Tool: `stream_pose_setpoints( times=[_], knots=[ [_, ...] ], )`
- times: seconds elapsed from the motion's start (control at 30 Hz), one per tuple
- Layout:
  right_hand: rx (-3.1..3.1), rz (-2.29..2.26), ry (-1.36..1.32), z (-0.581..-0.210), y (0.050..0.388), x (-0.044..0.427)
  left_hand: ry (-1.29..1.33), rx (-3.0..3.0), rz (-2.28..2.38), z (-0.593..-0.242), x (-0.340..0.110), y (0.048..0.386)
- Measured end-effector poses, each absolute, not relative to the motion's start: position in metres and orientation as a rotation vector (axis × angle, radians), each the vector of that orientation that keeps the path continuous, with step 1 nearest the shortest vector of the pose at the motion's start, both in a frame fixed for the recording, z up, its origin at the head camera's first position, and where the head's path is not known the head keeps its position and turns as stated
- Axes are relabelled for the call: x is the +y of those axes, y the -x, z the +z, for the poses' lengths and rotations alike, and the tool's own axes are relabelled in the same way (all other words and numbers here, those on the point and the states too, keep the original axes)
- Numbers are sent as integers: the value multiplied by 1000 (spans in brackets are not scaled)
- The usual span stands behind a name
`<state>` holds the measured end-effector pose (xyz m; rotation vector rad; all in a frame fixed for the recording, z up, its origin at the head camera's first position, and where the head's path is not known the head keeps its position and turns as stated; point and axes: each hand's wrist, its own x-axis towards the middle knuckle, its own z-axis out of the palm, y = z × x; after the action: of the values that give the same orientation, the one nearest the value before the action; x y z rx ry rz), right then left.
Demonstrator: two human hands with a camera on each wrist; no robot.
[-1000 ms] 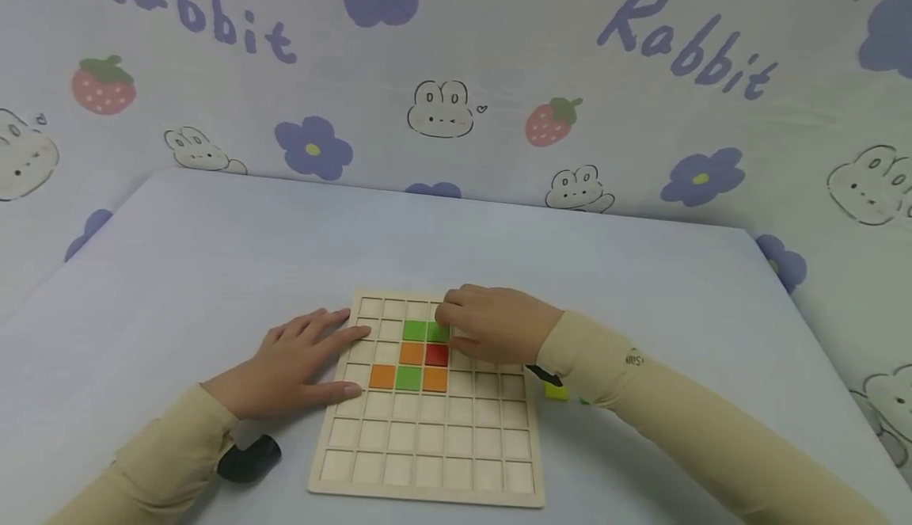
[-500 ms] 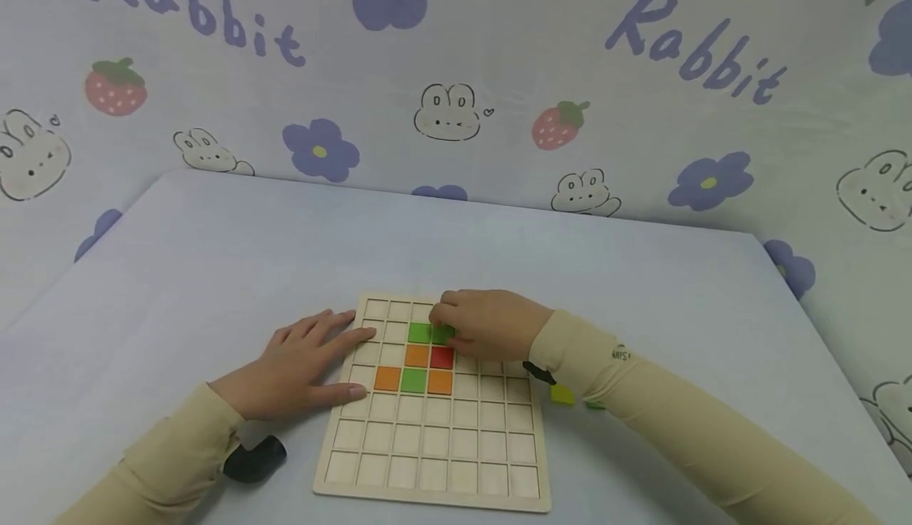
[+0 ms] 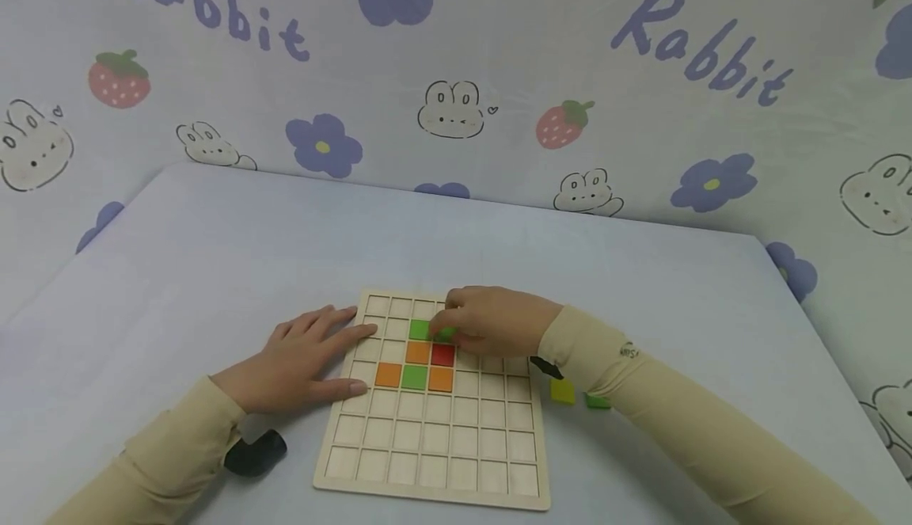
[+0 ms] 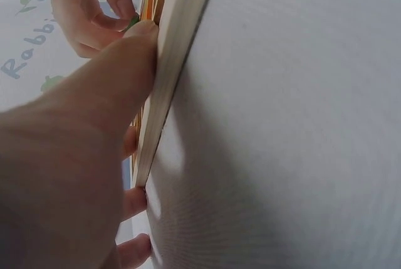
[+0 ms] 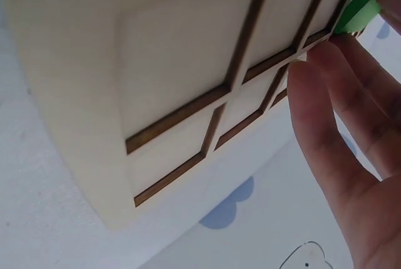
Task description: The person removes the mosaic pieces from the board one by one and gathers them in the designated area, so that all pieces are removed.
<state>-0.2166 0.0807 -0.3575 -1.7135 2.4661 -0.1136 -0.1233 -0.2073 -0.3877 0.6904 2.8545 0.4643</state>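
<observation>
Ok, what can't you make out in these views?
Head view: several upper-right cells of the pale wooden grid board, hidden by the right hand.
Head view: part of the loose flat green tile, behind the beige right sleeve.
Left wrist view: the board's cells, seen nearly edge-on.
Right wrist view: one end of the pinched green tile, covered by that hand.

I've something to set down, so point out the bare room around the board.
Free: table between board and backdrop; table right of the right sleeve; the board's three nearest rows. Crowded: its left edge, under the left hand; its far-right corner, under the right hand; just right of it, where a yellow tile and a green tile lie.
</observation>
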Motion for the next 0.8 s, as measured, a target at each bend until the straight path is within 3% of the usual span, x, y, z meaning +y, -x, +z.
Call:
stream_pose_setpoints(
  times=[0.4, 0.67, 0.8],
  knots=[
    [2560, -3, 1649, -349, 205, 90, -684, 2860, 463, -388, -206, 121],
    [2745, 4, 1582, -334, 176, 155, -685, 2853, 459, -389, -207, 123],
    [2820, -41, 1423, -335, 161, 196, -672, 2852, 454, -390, -208, 124]
  ],
)
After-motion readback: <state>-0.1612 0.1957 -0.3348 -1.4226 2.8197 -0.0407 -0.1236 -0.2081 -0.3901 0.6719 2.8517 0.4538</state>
